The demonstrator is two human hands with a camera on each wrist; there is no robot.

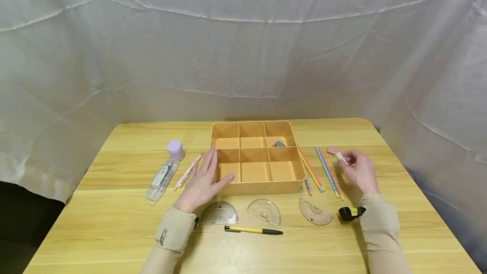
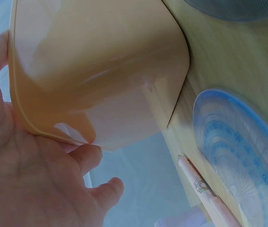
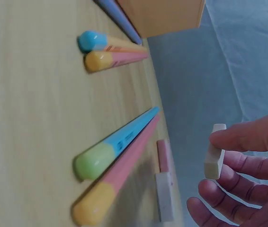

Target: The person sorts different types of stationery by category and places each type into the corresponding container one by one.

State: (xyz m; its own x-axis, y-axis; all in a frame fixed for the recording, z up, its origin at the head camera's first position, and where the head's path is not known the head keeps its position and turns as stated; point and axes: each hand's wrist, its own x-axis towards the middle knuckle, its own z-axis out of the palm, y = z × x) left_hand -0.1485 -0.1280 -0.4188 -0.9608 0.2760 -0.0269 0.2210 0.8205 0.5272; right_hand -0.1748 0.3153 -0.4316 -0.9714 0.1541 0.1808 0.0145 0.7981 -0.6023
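In the head view, my left hand [image 1: 203, 181] rests against the left front corner of a tan six-compartment organizer box [image 1: 262, 187]. Its fingers lie fairly straight along the side, with the thumb near the front rim; the left wrist view shows this hand [image 2: 39, 165] touching the rim of the box [image 2: 101, 71]. To the right, my right hand [image 1: 359, 170] pinches a small white eraser [image 3: 214, 158] between thumb and fingers, above the table. A pink eraser [image 3: 163, 156] and another whitish eraser [image 3: 164, 196] lie nearby. A grey-and-white eraser [image 1: 279, 143] sits in the back right compartment.
Colored pencils [image 1: 327, 170] lie right of the box. Protractors [image 1: 264, 211], a yellow-and-black pen [image 1: 253, 230] and a black tape measure [image 1: 351, 213] lie in front. Left are a purple-lidded container [image 1: 175, 149], a clear case [image 1: 161, 180] and pale pink pens [image 1: 187, 173].
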